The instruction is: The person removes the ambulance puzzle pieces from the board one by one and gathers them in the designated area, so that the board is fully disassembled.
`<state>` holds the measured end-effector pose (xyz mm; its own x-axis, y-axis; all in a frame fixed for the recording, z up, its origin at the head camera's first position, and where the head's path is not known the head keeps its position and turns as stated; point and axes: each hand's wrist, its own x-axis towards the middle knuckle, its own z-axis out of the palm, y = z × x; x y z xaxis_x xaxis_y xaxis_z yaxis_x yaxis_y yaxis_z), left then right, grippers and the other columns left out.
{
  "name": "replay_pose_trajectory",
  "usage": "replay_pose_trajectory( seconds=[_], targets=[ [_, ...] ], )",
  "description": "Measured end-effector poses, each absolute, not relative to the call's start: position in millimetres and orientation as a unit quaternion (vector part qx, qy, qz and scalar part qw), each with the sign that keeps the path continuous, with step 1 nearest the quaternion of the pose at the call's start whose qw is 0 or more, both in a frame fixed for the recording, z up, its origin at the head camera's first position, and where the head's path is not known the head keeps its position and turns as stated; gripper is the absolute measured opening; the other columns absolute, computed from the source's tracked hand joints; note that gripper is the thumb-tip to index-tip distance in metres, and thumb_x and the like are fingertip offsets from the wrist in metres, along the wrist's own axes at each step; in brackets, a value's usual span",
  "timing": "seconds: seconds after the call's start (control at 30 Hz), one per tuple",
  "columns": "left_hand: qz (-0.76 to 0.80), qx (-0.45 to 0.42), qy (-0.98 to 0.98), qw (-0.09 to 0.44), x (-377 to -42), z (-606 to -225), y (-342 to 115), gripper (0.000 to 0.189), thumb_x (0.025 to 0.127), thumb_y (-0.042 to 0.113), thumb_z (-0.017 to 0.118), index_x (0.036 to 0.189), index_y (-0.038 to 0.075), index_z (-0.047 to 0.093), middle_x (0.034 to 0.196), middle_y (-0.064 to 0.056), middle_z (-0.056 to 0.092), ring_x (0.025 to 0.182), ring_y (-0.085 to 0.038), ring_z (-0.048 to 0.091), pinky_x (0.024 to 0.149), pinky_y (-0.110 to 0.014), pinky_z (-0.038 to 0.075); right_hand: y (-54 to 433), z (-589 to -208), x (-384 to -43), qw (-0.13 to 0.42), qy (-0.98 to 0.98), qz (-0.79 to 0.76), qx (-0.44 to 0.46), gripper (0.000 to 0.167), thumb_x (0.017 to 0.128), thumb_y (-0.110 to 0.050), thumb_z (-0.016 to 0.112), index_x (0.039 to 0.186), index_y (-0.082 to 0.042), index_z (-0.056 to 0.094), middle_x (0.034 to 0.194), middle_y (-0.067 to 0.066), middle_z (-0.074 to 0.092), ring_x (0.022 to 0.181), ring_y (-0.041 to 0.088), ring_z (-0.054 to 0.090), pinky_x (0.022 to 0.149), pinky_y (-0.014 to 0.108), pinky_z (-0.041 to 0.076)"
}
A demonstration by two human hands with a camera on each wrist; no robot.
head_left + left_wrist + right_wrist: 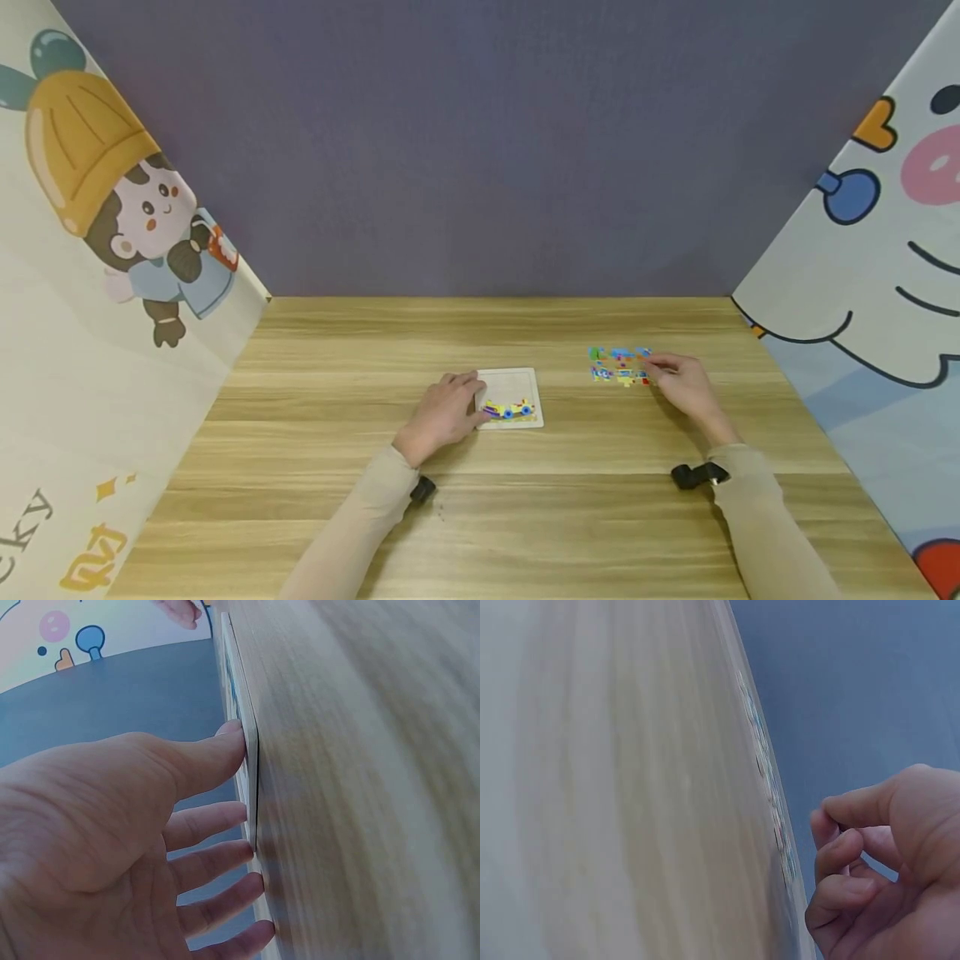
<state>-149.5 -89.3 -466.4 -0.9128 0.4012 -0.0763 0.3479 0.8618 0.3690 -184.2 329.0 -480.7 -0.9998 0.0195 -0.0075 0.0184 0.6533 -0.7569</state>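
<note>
A square white puzzle board lies on the table, with joined pieces forming a yellow vehicle with blue wheels along its near side. My left hand rests at the board's left edge, its thumb on the edge and its fingers spread fairly straight, as the left wrist view shows. Loose, colourful puzzle pieces are spread to the right of the board. Over their right end is my right hand, thumb and forefinger pinched together; only a small dark edge of a puzzle piece shows between the curled fingers.
The wooden table runs back to a dark grey-blue panel. Cartoon-printed walls stand at left and right. Black wrist cameras sit on the left cuff and right cuff.
</note>
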Motion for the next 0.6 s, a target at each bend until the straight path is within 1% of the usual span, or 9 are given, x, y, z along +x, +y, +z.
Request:
replay_pose_trajectory(
  seconds=[0.07, 0.13, 0.3, 0.37, 0.47, 0.53, 0.6],
  targets=[
    [0.177, 0.194, 0.962, 0.076, -150, -466, -89, 0.060, 0.100, 0.041, 0.074, 0.148, 0.007, 0.061, 0.166, -0.016, 0.048, 0.149, -0.041, 0.048, 0.120, -0.059, 0.045, 324, -480, -185, 0.004, -0.910, 0.415, -0.004, 0.041, 0.111, -0.026, 0.057, 0.135, 0.005, 0.069, 0.138, 0.030, 0.068, 0.126, 0.048, 0.064, 0.104, 0.057, 0.055],
    [0.178, 0.193, 0.962, 0.077, -149, -466, -89, 0.060, 0.100, 0.041, 0.074, 0.148, 0.007, 0.061, 0.166, -0.016, 0.047, 0.149, -0.041, 0.047, 0.120, -0.059, 0.044, 319, -480, -185, 0.007, -0.910, 0.415, 0.004, 0.039, 0.111, -0.024, 0.058, 0.134, 0.004, 0.070, 0.137, 0.029, 0.069, 0.127, 0.048, 0.064, 0.104, 0.057, 0.055],
    [0.180, 0.194, 0.961, 0.077, -148, -466, -89, 0.060, 0.101, 0.041, 0.074, 0.148, 0.007, 0.061, 0.165, -0.016, 0.048, 0.149, -0.042, 0.048, 0.120, -0.060, 0.044, 309, -483, -185, 0.000, -0.910, 0.415, 0.020, 0.036, 0.111, -0.023, 0.058, 0.133, 0.002, 0.072, 0.138, 0.026, 0.069, 0.137, 0.049, 0.058, 0.110, 0.061, 0.051],
    [0.181, 0.194, 0.961, 0.077, -148, -466, -89, 0.060, 0.100, 0.041, 0.074, 0.148, 0.007, 0.061, 0.165, -0.016, 0.048, 0.149, -0.042, 0.048, 0.120, -0.060, 0.045, 304, -484, -184, -0.003, -0.912, 0.409, 0.026, 0.036, 0.111, -0.024, 0.058, 0.133, 0.001, 0.072, 0.140, 0.026, 0.069, 0.136, 0.048, 0.059, 0.108, 0.060, 0.052],
    [0.182, 0.196, 0.961, 0.075, -148, -466, -90, 0.060, 0.100, 0.040, 0.074, 0.148, 0.007, 0.061, 0.165, -0.017, 0.048, 0.148, -0.042, 0.048, 0.119, -0.060, 0.045, 298, -484, -184, -0.004, -0.917, 0.398, 0.031, 0.036, 0.110, -0.024, 0.059, 0.133, 0.000, 0.072, 0.141, 0.025, 0.068, 0.130, 0.046, 0.062, 0.104, 0.058, 0.054],
    [0.182, 0.196, 0.961, 0.075, -148, -465, -89, 0.059, 0.100, 0.040, 0.074, 0.148, 0.007, 0.061, 0.165, -0.017, 0.048, 0.149, -0.042, 0.048, 0.119, -0.060, 0.045, 294, -484, -184, -0.006, -0.917, 0.398, 0.030, 0.036, 0.110, -0.025, 0.060, 0.133, -0.001, 0.073, 0.142, 0.026, 0.068, 0.129, 0.045, 0.063, 0.104, 0.057, 0.054],
    [0.182, 0.196, 0.961, 0.075, -148, -465, -89, 0.060, 0.100, 0.040, 0.074, 0.148, 0.007, 0.061, 0.165, -0.016, 0.048, 0.149, -0.042, 0.048, 0.120, -0.060, 0.044, 291, -484, -184, -0.011, -0.917, 0.398, 0.028, 0.036, 0.109, -0.027, 0.061, 0.132, -0.003, 0.073, 0.143, 0.026, 0.066, 0.130, 0.046, 0.061, 0.105, 0.058, 0.054]
  ],
)
